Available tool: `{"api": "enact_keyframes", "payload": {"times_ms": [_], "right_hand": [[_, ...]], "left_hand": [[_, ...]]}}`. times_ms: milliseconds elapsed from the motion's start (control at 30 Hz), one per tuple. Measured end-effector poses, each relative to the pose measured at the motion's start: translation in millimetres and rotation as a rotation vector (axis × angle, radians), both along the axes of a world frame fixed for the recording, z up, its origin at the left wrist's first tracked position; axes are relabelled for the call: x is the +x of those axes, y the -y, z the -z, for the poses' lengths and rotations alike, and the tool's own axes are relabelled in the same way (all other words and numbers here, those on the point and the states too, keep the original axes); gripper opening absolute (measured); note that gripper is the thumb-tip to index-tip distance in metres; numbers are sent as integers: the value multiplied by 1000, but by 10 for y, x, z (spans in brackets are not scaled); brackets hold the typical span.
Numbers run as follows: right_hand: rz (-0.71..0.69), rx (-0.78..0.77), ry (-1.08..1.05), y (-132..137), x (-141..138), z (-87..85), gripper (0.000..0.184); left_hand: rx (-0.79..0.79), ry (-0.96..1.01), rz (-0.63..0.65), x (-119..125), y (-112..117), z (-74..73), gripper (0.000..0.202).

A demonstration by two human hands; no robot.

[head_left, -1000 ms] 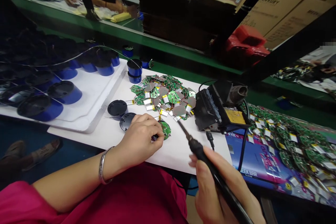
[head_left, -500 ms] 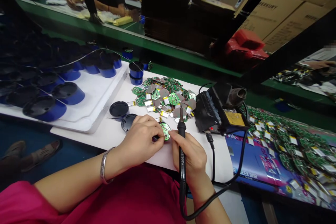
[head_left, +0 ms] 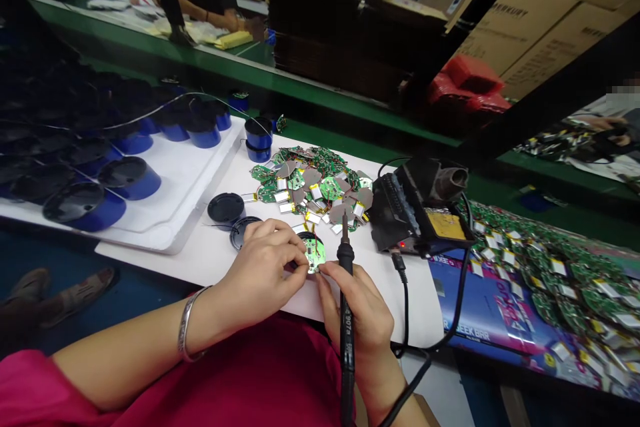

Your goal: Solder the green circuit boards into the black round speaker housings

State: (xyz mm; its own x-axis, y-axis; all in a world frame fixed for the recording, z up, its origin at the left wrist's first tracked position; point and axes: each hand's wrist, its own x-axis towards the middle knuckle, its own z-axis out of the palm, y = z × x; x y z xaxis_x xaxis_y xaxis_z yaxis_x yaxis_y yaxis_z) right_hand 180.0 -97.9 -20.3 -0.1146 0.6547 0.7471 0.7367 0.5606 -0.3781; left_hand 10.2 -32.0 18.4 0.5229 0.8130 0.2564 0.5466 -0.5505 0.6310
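Observation:
My right hand [head_left: 360, 307] is closed around a soldering iron [head_left: 347, 320], its tip pointing up and away from me. The thumb and forefinger of that hand also touch the right edge of a round green circuit board [head_left: 315, 255]. At the board's left edge my left hand [head_left: 267, 267] is closed, fingertips pinched together; what lies between them is mostly hidden. A dark round rim shows behind the board. Left of my fingers lie a black round cap [head_left: 243, 232] and a dark cup-shaped housing [head_left: 226, 208].
Beyond my hands is a pile of circuit boards with small silver batteries [head_left: 320, 180]. A soldering station [head_left: 420, 210] with a yellow sponge stands right, its cable looping near my right arm. A white foam tray [head_left: 190, 193] holds blue-black housings. More boards [head_left: 555, 280] lie far right.
My left hand has shifted slightly left and down, and more of the green board now shows between my hands. The soldering iron stays in my right hand, its tip slightly lower.

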Motion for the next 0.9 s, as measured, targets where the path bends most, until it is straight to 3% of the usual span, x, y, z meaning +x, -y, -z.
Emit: {"api": "enact_keyframes", "payload": {"times_ms": [133,333,500,567,733,833,900], "right_hand": [[4,-1,-23,21,-42,23,48],[-4,14,-37,-9,-46,-5,50],[186,-54,-152,31,65,-196,48],[253,-129,-253,54,131,-282,43],[219,-203,-604,37,253,-403,19],[227,-167,-602,11,292,-420,4],[190,-178,-560,7,310,-421,5]], "left_hand": [[-4,-21,-88,-4,20,23,13],[-65,-44,-110,1,-1,15,14],[-113,-70,-116,3,-13,-8,15],[-115,-80,-118,4,-14,-7,15],[-138,-77,-128,14,-10,0,16],[-140,-69,-133,23,-10,3,16],[-140,-72,-133,32,-13,4,16]]}}
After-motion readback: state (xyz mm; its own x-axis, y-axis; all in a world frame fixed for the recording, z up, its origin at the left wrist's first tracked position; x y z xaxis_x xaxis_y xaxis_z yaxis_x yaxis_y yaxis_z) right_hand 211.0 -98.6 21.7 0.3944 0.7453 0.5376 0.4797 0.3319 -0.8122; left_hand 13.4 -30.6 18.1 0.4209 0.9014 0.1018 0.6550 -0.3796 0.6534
